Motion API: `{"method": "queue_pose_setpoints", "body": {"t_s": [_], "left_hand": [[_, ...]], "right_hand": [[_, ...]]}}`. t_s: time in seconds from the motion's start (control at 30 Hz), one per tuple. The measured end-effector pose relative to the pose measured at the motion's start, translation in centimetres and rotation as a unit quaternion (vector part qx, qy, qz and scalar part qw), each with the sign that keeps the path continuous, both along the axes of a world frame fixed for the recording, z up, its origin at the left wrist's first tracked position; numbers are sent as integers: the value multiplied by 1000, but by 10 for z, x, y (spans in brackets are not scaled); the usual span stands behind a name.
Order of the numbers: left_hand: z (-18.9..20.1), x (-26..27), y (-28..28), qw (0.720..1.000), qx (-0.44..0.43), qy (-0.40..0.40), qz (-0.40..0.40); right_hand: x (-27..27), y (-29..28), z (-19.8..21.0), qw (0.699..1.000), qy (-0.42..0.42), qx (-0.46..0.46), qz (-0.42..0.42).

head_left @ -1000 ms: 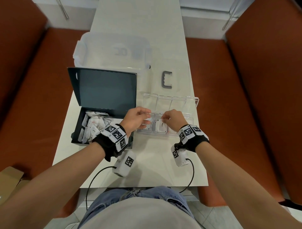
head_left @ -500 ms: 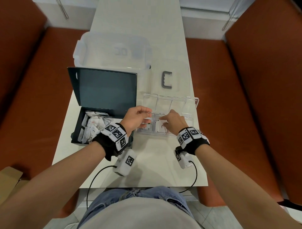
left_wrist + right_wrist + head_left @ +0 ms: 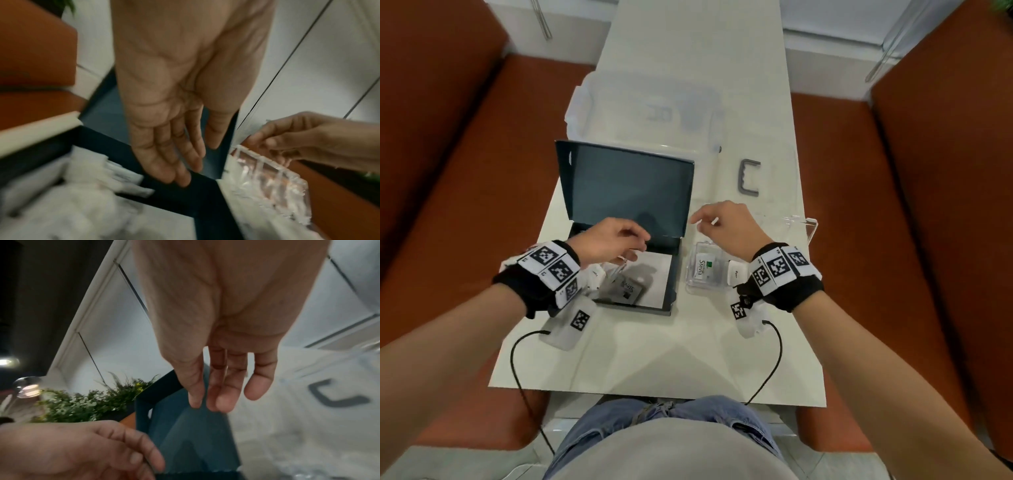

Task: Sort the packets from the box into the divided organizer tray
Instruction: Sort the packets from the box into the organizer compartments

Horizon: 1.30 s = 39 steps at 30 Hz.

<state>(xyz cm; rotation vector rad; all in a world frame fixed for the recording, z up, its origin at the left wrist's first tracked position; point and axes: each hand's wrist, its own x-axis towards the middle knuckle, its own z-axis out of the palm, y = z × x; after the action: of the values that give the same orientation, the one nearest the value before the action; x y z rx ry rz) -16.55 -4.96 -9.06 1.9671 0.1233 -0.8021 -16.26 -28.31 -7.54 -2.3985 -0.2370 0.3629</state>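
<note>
A dark box stands on the table with its lid raised; it holds white packets, which the left wrist view shows as a blurred heap. To its right lies the clear divided organizer tray, also seen from the left wrist, with a Stevia packet and another white packet in its near compartments. My left hand hovers over the box, fingers relaxed and empty. My right hand hangs above the tray's left end, fingers straight, holding nothing.
A large clear storage bin stands behind the box. A grey U-shaped handle lies behind the tray. Orange benches flank the narrow white table. Wrist-camera cables trail over the table's near edge.
Both hands have left the tray. The left hand has swung left over the box; the right hand has lifted above the tray's left end. The head view has shifted closer.
</note>
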Motion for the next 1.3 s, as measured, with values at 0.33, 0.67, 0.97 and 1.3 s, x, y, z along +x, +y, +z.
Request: {"method": "queue_pose_setpoints", "body": {"t_s": [0.33, 0.67, 0.97, 1.3], "left_hand": [[-40, 12, 64, 934, 312, -81, -156], [-59, 4, 56, 912, 342, -41, -222], [-73, 3, 54, 900, 349, -92, -246], [-90, 7, 62, 895, 323, -241, -190]], "right_hand": [[16, 118, -49, 976, 147, -101, 126], [18, 172, -94, 964, 207, -160, 44], [19, 182, -106, 968, 214, -73, -111], [16, 179, -96, 967, 220, 28, -123]]}}
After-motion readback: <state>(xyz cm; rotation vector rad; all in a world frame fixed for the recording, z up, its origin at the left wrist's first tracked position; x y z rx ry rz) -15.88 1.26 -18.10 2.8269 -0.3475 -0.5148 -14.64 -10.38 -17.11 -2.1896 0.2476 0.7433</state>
